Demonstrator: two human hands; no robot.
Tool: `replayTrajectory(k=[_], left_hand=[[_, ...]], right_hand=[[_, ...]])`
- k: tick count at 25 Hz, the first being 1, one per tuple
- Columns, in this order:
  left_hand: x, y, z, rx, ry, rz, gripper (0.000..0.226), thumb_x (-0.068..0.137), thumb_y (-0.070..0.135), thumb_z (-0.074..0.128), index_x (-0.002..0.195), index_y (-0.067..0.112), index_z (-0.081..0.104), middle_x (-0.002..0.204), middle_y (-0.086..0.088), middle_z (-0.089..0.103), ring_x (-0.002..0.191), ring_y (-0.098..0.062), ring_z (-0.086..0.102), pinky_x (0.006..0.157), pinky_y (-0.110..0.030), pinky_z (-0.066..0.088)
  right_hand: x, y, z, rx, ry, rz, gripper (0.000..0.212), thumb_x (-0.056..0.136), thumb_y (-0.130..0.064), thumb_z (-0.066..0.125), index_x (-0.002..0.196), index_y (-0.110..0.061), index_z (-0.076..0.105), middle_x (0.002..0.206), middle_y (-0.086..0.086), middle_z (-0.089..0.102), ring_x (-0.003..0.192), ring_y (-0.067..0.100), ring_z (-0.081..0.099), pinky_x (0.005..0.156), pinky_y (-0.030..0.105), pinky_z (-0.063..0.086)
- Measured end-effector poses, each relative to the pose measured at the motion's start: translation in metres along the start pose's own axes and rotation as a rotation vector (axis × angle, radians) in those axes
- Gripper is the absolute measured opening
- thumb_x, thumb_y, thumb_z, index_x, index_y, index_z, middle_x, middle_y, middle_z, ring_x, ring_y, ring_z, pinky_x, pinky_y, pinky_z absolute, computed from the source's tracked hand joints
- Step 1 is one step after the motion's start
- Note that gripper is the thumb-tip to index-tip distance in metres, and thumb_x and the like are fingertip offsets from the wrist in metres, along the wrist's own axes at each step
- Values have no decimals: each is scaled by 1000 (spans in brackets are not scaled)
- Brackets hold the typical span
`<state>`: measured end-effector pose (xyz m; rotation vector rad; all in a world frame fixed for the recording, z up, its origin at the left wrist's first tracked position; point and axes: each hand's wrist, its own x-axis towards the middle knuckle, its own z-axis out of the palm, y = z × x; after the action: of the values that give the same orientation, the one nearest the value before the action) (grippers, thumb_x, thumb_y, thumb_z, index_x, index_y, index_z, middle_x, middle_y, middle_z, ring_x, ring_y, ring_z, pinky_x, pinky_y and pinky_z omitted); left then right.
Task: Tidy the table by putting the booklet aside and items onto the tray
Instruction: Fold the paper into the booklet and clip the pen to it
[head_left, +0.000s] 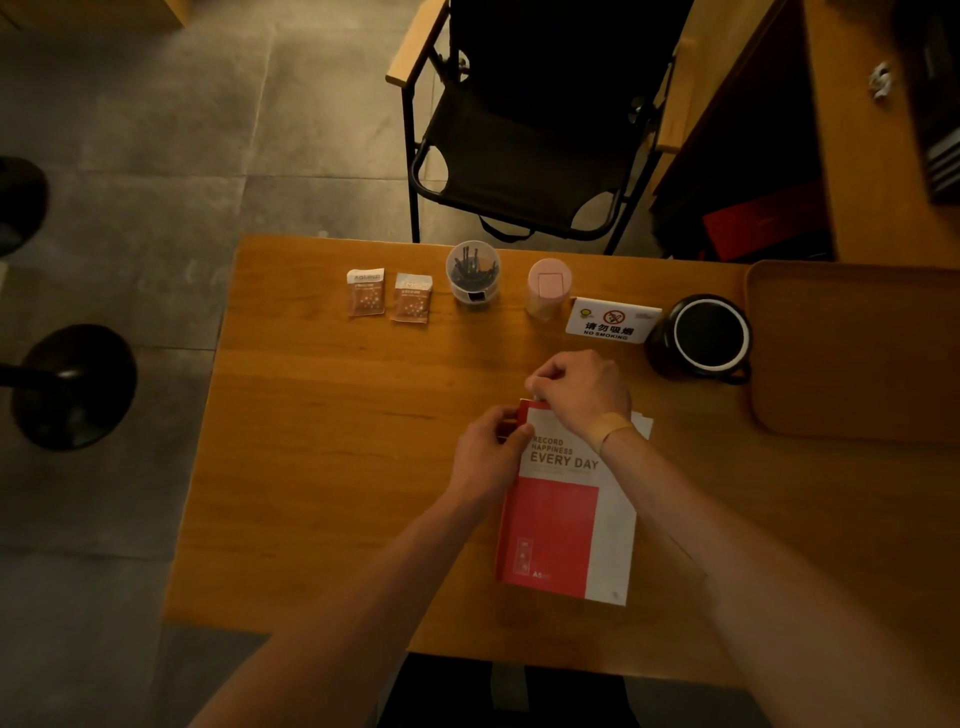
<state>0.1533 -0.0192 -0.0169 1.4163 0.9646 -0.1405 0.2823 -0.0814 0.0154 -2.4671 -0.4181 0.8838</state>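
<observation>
Two sachets (388, 295) lie beyond the left hand (488, 451), well apart from it. Clear cup of dark sticks (472, 275) and pink-lidded jar (548, 287): beyond both hands. Booklet (569, 512) (red and white cover) flat on table (311, 441); left hand grips its far left corner, right hand (584, 395) pinches its top edge. No-smoking sign (612, 321), black mug (701, 338), tray (857, 353): beyond and right of right hand.

Both hands (535, 415) grip booklet (566, 519).
</observation>
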Motion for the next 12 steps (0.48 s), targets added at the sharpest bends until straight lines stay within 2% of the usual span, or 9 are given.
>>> replayTrajectory(k=[3,8,12], left_hand=[[-1,2,2,7,-12,-14,16,96,23,57,113,21,58,98,0,69,82,-11,71,62,-25,59],[0,4,4,70,-17,-3,18,98,22,54,115,17,59,101,-2,69,85,-12,70,68,-29,60],[2,7,9,61,-43,-40,13,99,22,52,111,20,54,100,-1,67,84,-11,69,62,-23,58]], right_hand=[[-3,-3,4,-2,38,1,14,85,-34,66,74,-27,72,84,-6,74,88,16,66,89,47,52],[-8,-2,7,51,88,42,14,86,-32,66,77,-25,74,87,-4,74,92,19,66,90,48,52],[-7,3,5,45,99,56,16,85,-35,67,73,-27,73,85,-7,74,90,17,66,89,47,52]])
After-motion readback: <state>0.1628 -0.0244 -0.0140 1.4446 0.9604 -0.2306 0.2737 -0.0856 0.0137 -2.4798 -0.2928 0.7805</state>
